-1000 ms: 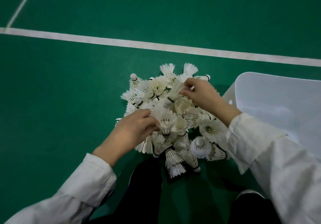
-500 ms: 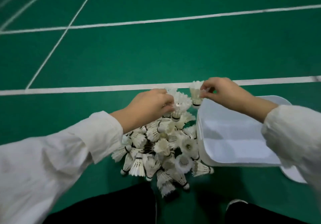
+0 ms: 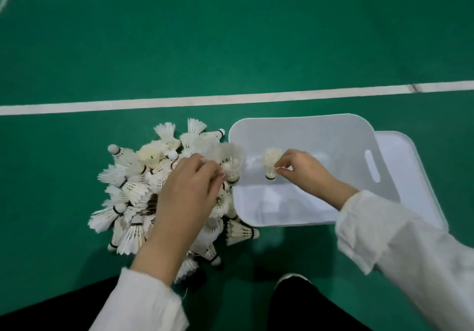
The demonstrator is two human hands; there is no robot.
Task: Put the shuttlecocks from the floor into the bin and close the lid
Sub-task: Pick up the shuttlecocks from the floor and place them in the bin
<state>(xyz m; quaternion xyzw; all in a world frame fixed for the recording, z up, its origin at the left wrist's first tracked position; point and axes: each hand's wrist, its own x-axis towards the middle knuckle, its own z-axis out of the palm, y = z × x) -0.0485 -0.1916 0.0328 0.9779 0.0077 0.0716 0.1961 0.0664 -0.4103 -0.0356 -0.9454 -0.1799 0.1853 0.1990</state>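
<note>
Bin (image 3: 302, 126) sits beside the pile (image 3: 133, 184), so short trips. Right hand (image 3: 302, 169) grip pinches a shuttlecock (image 3: 272, 161) over it, left hand (image 3: 187, 194) another shuttlecock (image 3: 233, 164).

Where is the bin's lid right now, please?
In the head view the lid lies on the floor at right, against the right wall of the white bin.

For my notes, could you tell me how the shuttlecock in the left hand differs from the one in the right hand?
The left shuttlecock, in the left hand, is at the rim of the bin and blurred; the right shuttlecock, pinched by the right hand, is over the bin's inside and sharper. The left looks whiter, the right creamier. Both point cork down.
</note>
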